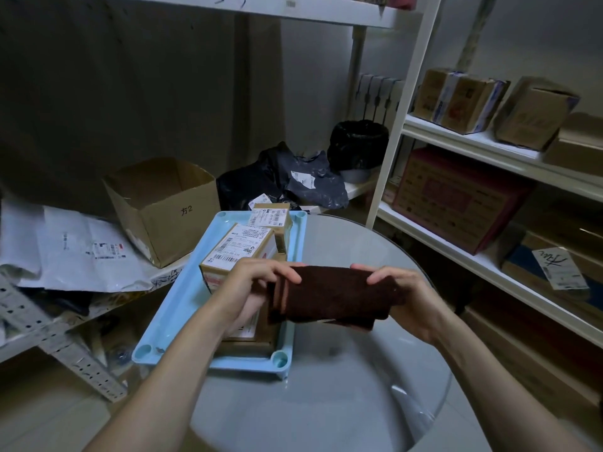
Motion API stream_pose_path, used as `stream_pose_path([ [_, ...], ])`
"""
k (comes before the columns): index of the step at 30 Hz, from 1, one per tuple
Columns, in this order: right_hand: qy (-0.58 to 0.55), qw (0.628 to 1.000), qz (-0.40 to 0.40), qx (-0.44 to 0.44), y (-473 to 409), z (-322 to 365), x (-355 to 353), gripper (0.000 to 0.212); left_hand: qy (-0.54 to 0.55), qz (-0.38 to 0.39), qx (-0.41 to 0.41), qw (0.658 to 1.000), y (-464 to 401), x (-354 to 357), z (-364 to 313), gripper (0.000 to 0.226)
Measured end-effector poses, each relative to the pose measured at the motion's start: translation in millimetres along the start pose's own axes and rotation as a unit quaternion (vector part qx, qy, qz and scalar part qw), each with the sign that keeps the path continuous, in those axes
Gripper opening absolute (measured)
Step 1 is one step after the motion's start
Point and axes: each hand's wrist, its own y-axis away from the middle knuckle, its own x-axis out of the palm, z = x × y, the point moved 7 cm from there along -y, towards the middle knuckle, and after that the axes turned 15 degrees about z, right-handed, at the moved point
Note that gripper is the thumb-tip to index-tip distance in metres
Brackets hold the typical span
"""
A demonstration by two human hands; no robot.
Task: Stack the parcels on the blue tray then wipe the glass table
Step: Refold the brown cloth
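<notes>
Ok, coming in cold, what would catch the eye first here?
A dark brown cloth, held folded between both hands, left hand and right hand, above the glass table. Just behind, labelled parcels sit stacked on the blue tray.

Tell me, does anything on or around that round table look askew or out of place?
The blue tray sits at the left edge of the glass table, and its near-left corner seems to stick out past the rim. The parcels on it look stacked steadily. Both hands hold a brown cloth above the glass.
</notes>
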Motion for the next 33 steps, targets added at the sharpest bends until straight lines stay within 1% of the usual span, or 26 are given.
stream_pose_path([
  [1, -0.042, 0.999, 0.017, 0.017, 2, -5, -2, 0.033, 0.008, 0.009, -0.01, 1.0, -1, 2, 2, 0.034],
  [2, -0.057, 0.997, 0.03, 0.037, 3, -11, -6, 0.033, -0.022, 0.003, -0.022, 1.0, -2, 2, 4, 0.029],
  [3, -0.029, 0.997, 0.032, 0.064, 5, -17, -11, 0.028, -0.096, -0.012, -0.036, 0.995, -5, 1, 5, 0.023],
  [4, 0.024, 0.995, 0.026, 0.09, 6, -23, -17, 0.018, -0.168, -0.02, -0.05, 0.984, -8, 3, 6, 0.015],
  [5, 0.07, 0.991, 0.023, 0.11, 6, -27, -22, 0.008, -0.213, -0.021, -0.062, 0.975, -13, 7, 9, 0.011],
  [6, 0.105, 0.986, 0.02, 0.126, 6, -31, -28, 0.013, -0.223, -0.021, -0.075, 0.972, -17, 9, 15, 0.012],
  [7, 0.126, 0.981, 0.017, 0.144, 5, -35, -36, 0.02, -0.201, -0.02, -0.087, 0.976, -21, 11, 22, 0.013],
  [9, 0.125, 0.979, -0.018, 0.158, 7, -38, -52, 0.024, -0.177, -0.03, -0.102, 0.978, -29, 14, 34, 0.016],
  [10, 0.125, 0.979, -0.034, 0.156, 6, -38, -56, 0.024, -0.211, -0.042, -0.104, 0.971, -32, 12, 37, 0.018],
  [11, 0.15, 0.975, -0.057, 0.155, 2, -39, -64, 0.024, -0.264, -0.054, -0.11, 0.957, -38, 10, 41, 0.019],
  [12, 0.213, 0.961, -0.077, 0.161, -2, -40, -67, 0.023, -0.333, -0.065, -0.115, 0.934, -40, 9, 43, 0.02],
  [13, 0.318, 0.927, -0.097, 0.175, -8, -40, -70, 0.023, -0.405, -0.071, -0.113, 0.904, -43, 9, 44, 0.022],
  [14, 0.434, 0.873, -0.112, 0.193, -12, -44, -69, 0.023, -0.459, -0.072, -0.106, 0.879, -44, 9, 46, 0.025],
  [15, 0.537, 0.809, -0.122, 0.206, -16, -46, -63, 0.025, -0.492, -0.069, -0.093, 0.863, -45, 9, 48, 0.028],
  [16, 0.609, 0.756, -0.125, 0.203, -20, -49, -55, 0.029, -0.512, -0.061, -0.082, 0.853, -45, 8, 49, 0.029],
  [17, 0.648, 0.73, -0.119, 0.184, -24, -54, -45, 0.033, -0.523, -0.055, -0.075, 0.848, -43, 6, 53, 0.03],
  [19, 0.683, 0.709, -0.099, 0.148, -32, -71, -24, 0.04, -0.547, -0.051, -0.057, 0.834, -39, -2, 57, 0.029],
  [22, 0.726, 0.656, -0.105, 0.177, -36, -105, -7, 0.05, -0.606, -0.025, -0.013, 0.795, -28, -7, 59, 0.03],
  [24, 0.744, 0.635, -0.108, 0.179, -31, -120, 1, 0.053, -0.649, -0.019, 0.023, 0.76, -20, -9, 58, 0.031],
  [26, 0.755, 0.634, -0.066, 0.157, -26, -122, 5, 0.056, -0.683, -0.023, 0.036, 0.73, -17, -12, 60, 0.032],
  [28, 0.736, 0.665, 0.018, 0.127, -20, -114, 1, 0.054, -0.701, -0.025, 0.022, 0.713, -16, -14, 64, 0.034],
  [29, 0.716, 0.685, 0.058, 0.123, -16, -105, -2, 0.052, -0.703, -0.025, 0.016, 0.71, -16, -14, 67, 0.034],
  [30, 0.698, 0.702, 0.079, 0.12, -15, -97, -6, 0.052, -0.703, -0.026, 0.016, 0.71, -17, -15, 68, 0.034],
  [31, 0.684, 0.718, 0.064, 0.108, -17, -87, -10, 0.056, -0.7, -0.026, 0.017, 0.714, -17, -15, 69, 0.033],
  [32, 0.671, 0.735, 0.011, 0.098, -19, -80, -15, 0.06, -0.696, -0.027, 0.02, 0.717, -18, -15, 70, 0.033],
  [33, 0.655, 0.745, -0.074, 0.105, -21, -77, -18, 0.062, -0.694, -0.027, 0.021, 0.719, -18, -15, 70, 0.033],
])
